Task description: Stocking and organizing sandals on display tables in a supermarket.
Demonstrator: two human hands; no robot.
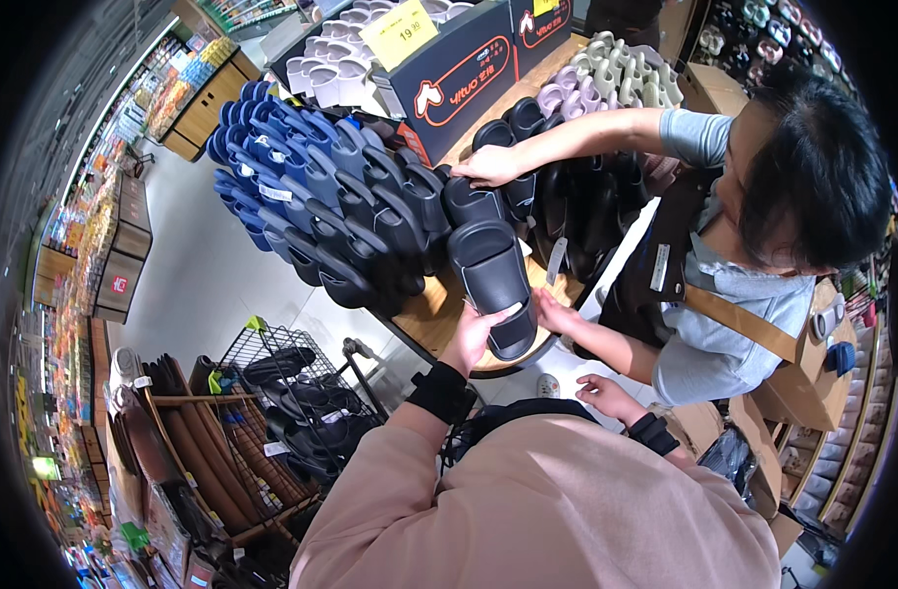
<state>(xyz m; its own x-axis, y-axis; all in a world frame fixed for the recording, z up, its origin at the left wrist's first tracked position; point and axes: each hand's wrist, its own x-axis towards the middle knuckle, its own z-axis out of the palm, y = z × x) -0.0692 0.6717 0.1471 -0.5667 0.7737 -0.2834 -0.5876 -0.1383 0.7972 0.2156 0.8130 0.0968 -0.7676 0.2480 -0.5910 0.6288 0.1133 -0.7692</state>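
Note:
My left hand [472, 337] grips a pair of black slide sandals [493, 276] by the lower end, over the rounded edge of a wooden display table [428, 313]. Near my waist, my right hand [603, 394] holds nothing, its fingers apart and slightly curled. A co-worker's hand [556, 313] is close to the right side of the sandals; whether it touches them is unclear. The co-worker's other hand [486, 166] rests on black slides standing on the table. A white tag [557, 259] shows beside the sandals.
Rows of blue slides [287, 158] and black slides fill the table's left part. Behind them stands a dark display box [456, 77] with a yellow price sign [399, 33]. A wire basket [302, 368] of black footwear is at lower left. The co-worker [736, 316] leans in from the right, near cardboard boxes [806, 383].

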